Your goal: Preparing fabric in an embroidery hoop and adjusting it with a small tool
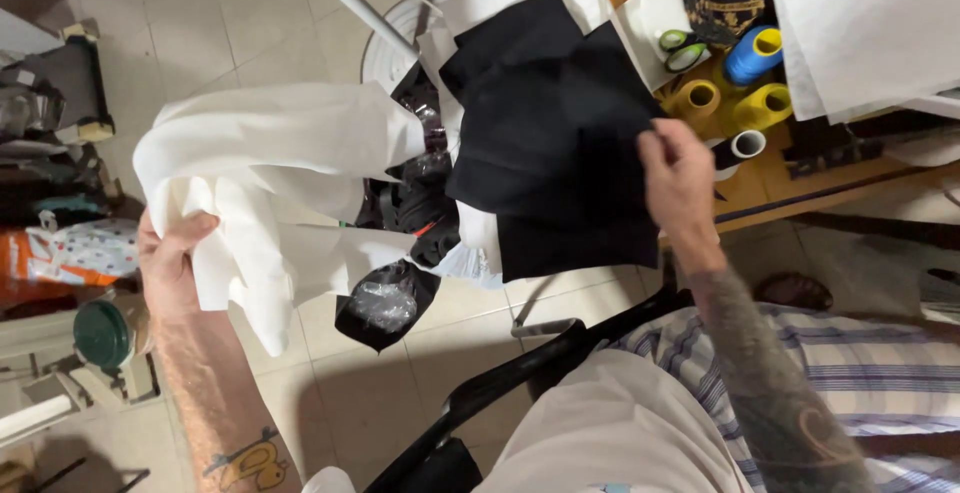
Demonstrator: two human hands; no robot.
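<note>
- Presently, the left hand is closed in a loose fist on a bunch of white fabric, thumb over the top fold, holding it up clear of the tiled floor.
- White fabric: it billows above and to the right of that hand, its far end reaching toward the hanging black fabric; one loose flap droops below the grip.
- The right hand pinches the right-hand edge of the black fabric between thumb and fingertips, remaining fingers curled, nothing else held.
- Black fabric: it drapes off the edge of the wooden table in overlapping layers, lying left of and partly under the right hand and hanging downward below it.
- Judgement on method: the pinch appears to take one layer only; a steady pull along the table edge would separate it without dragging the whole stack.
- Judgement on risk: yellow thread spools, a blue spool and a white spool stand just beside the right hand; a sideways sweep could topple them.
- Judgement on the left side: the white bundle is best kept high and apart so that the drooping flap does not catch on the black plastic bag below.
- Other white sheets lie on the table, well apart from both hands.
</note>
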